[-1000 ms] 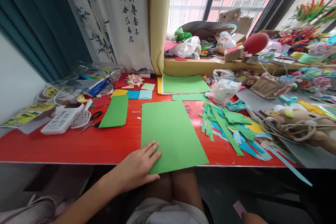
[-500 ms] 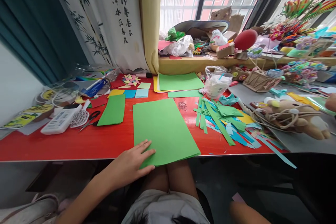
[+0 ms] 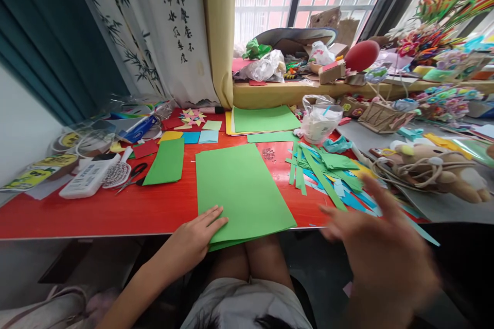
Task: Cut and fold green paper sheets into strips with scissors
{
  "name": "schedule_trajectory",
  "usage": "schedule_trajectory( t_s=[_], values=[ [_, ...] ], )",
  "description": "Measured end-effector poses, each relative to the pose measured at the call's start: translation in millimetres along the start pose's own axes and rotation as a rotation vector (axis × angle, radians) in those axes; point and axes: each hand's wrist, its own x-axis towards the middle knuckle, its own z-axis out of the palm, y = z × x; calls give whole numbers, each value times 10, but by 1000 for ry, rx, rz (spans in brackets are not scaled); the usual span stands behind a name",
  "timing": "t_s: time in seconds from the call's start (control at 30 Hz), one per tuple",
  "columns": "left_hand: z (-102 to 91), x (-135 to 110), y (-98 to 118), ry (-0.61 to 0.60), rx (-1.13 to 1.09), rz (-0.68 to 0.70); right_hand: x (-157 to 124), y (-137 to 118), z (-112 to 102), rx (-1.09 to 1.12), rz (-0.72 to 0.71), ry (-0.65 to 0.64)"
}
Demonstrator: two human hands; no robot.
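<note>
The right hand (image 3: 386, 247) is hovering, blurred, to the right of the green paper (image 3: 243, 190), loosely open with one finger stretching out. The left hand (image 3: 196, 236) is lying over the paper's near left corner, fingers resting on top (the thumb is hiding, so I cannot tell whether it is gripping). The green paper is lying on the red table (image 3: 116, 216), its near edge overhanging. Paper strips (image 3: 324, 180) are sprawling to its right; a narrower green stack (image 3: 165, 162) and scissors (image 3: 130, 179) are sitting to its left. Beyond it, more green sheets (image 3: 266, 119) are lying flat.
</note>
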Motion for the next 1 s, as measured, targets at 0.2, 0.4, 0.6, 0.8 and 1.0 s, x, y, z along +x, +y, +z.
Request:
schedule_trajectory(
  t_s=[0.2,0.4,0.6,0.8,1.0],
  values=[
    [-36,-48,-137,-90,-77,4,767,758,383,-208,98,-264],
    [143,-160,-291,80,-28,-156,826,802,560,-308,44,-320],
    [104,-122,-403,56,-87,-112,835,727,605,-247,93,-311],
    [131,-74,-478,58,-82,-93,849,791,689,-356,10,-293],
    [114,-32,-641,146,-29,-22,618,783,604,-393,-68,-189]
  ],
)
